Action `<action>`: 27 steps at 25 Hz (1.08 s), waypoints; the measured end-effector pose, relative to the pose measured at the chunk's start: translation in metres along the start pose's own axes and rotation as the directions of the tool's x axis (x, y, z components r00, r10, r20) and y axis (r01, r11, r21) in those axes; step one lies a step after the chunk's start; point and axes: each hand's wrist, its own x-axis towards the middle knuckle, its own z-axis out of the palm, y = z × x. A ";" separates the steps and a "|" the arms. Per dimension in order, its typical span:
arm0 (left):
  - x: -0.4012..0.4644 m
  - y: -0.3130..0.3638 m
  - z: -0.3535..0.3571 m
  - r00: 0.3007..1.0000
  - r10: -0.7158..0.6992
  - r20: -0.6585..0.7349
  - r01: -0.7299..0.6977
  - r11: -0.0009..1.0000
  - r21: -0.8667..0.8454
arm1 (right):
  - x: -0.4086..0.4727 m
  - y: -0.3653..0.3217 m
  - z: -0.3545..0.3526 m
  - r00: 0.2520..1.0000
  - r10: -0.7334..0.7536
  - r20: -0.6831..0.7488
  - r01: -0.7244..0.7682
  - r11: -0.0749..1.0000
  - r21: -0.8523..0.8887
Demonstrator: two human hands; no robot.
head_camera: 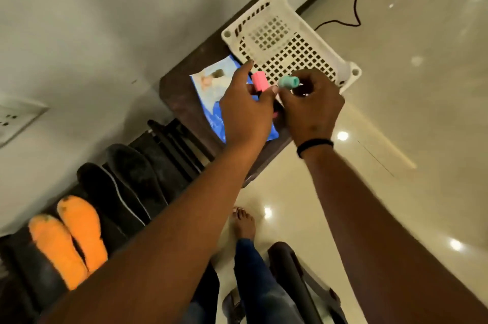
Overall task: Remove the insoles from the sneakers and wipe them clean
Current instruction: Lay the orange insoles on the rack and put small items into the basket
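- I am seeing two orange insoles (69, 240) lying side by side on the shelf, long axes parallel, toes pointing up-left.
- Left hand (247, 109) is pinching a pink clip (259, 81).
- Right hand (311, 107) is gripping a teal clip (288, 82), above the counter (182, 96).

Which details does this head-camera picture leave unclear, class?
- Pink object: lower part hidden by left hand.
- Teal object: mostly covered by right hand.
- Blue packet: print blurred.
- Orange insoles: heels hidden by forearm.
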 end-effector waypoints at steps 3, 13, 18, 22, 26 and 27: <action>0.024 0.008 0.041 0.995 0.030 0.092 -0.039 0.995 0.094 | 0.055 0.025 -0.026 0.996 0.024 0.082 -0.005 0.975 -0.221; 0.069 -0.032 0.103 0.979 -0.020 0.205 -0.062 0.920 0.387 | 0.112 0.055 -0.024 0.923 0.041 0.383 0.247 0.700 -0.670; 0.075 -0.043 0.108 0.970 0.025 0.240 -0.141 0.866 0.479 | 0.117 0.053 -0.017 0.900 0.079 0.428 0.296 0.609 -0.736; 0.075 -0.041 0.101 0.965 0.062 0.256 -0.196 0.817 0.542 | 0.112 0.051 -0.016 0.893 0.129 0.431 0.263 0.629 -0.731; 0.066 -0.036 0.073 0.975 0.120 0.186 -0.194 0.871 0.451 | 0.112 0.035 -0.017 0.901 0.092 0.423 0.237 0.713 -0.659; 0.062 -0.034 0.063 0.980 0.128 0.153 -0.180 0.897 0.404 | 0.110 0.029 -0.017 0.906 0.068 0.417 0.229 0.751 -0.619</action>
